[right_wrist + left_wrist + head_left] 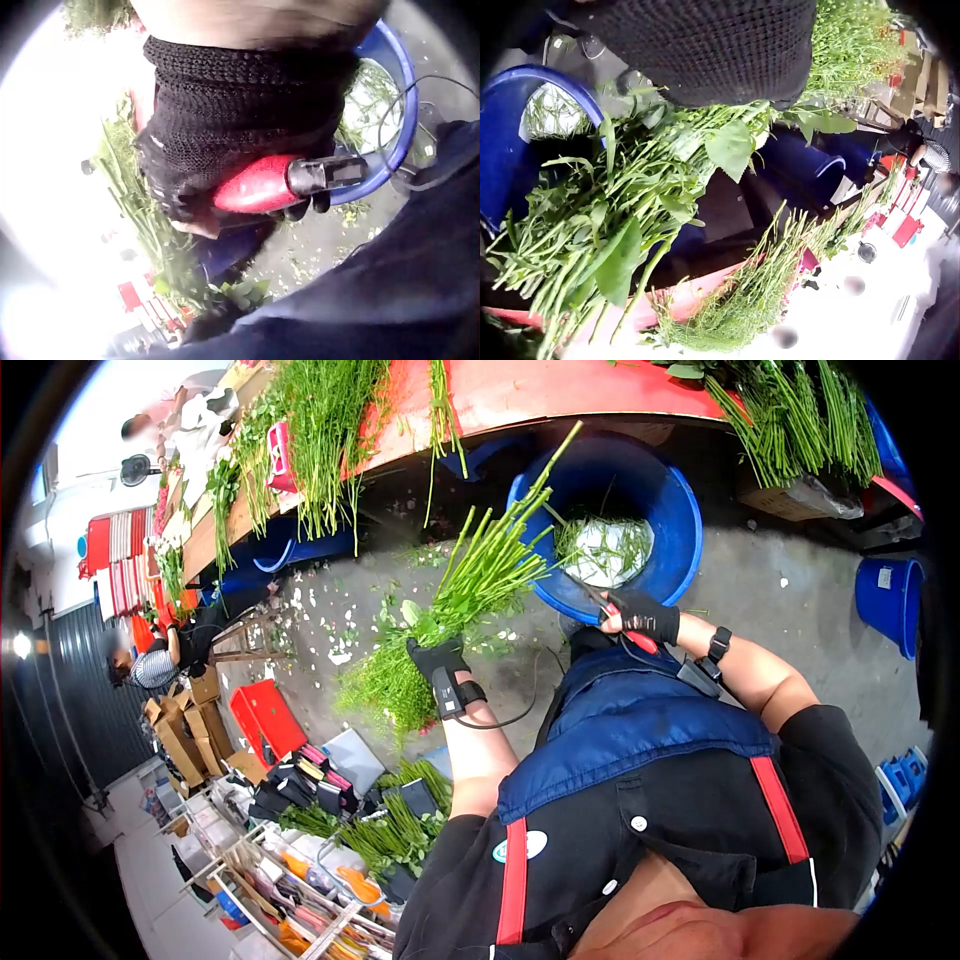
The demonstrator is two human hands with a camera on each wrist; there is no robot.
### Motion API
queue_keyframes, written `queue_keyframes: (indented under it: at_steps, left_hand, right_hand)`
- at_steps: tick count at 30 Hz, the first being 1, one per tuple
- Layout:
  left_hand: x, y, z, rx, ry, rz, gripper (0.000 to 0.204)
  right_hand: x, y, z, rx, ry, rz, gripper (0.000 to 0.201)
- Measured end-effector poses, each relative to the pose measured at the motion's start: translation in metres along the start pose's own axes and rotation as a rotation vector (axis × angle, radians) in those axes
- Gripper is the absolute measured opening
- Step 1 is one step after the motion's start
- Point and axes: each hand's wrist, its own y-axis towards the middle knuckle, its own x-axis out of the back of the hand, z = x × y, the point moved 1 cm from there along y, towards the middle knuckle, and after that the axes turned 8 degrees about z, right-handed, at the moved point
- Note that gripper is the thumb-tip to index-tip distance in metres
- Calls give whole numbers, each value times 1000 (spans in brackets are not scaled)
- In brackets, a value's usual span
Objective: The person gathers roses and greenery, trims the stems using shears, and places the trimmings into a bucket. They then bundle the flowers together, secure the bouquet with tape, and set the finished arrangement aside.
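Observation:
In the head view my left hand (437, 657), in a black glove, grips a thick bunch of leafy green stems (490, 565). The cut stem ends point up toward a blue tub (690, 510), and the fine bushy tops hang below the hand. Green clippings (625, 545) lie inside the tub. My right hand (645, 618), in a fingerless black glove at the tub's near rim, holds red-handled pruning shears (640, 641) with the blades toward the stems. A red grip of the shears (259, 184) shows in the right wrist view; the blades are hidden there.
A red-topped table (480, 390) runs along the far side, with piles of green stems (335, 430) hanging over its edge. Leaf scraps (340, 657) litter the floor. A red crate (268, 720) and cardboard boxes (190, 730) stand left, where another person (158, 665) sits. Another blue bin (890, 600) stands right.

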Motion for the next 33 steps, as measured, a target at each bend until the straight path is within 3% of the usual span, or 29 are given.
queue_keyframes:
  at_steps: [1,5,7,10,13,15,18,21,24,26,29,30,33]
  left_hand:
    - [-1,-1,0,7,-8,-4,65]
    - [-8,-11,8,22,36,51,65]
    - [-18,-23,12,43,30,62,65]
    - [-21,-28,17,70,89,40,63]
    - [-16,-21,19,77,104,-16,62]
    - [-14,-18,20,100,14,14,61]
    - [-15,-23,21,100,157,-17,60]
    - [-16,-27,21,102,169,-23,59]
    - [-9,-13,24,88,-10,102,58]
    - [-17,-22,23,123,2,36,57]
    - [-17,-23,27,115,14,39,57]
    - [-18,-24,29,102,20,58,58]
    - [-19,-23,26,108,52,-4,55]
  right_hand:
    - [-3,-1,-5,-10,97,66,37]
    - [-8,13,1,7,223,53,47]
    - [-6,18,23,67,265,-51,50]
    - [2,32,22,72,28,-89,52]
    - [1,25,22,91,-34,-131,54]
    - [1,20,22,82,13,-96,61]
    - [0,13,16,94,170,-26,76]
    - [0,-3,36,55,471,-49,50]
    - [6,-2,35,123,216,-96,55]
    - [7,4,32,130,127,-100,61]
    - [17,12,38,69,-82,-71,59]
    - [18,14,33,133,-170,-143,45]
    - [12,6,21,58,65,-200,37]
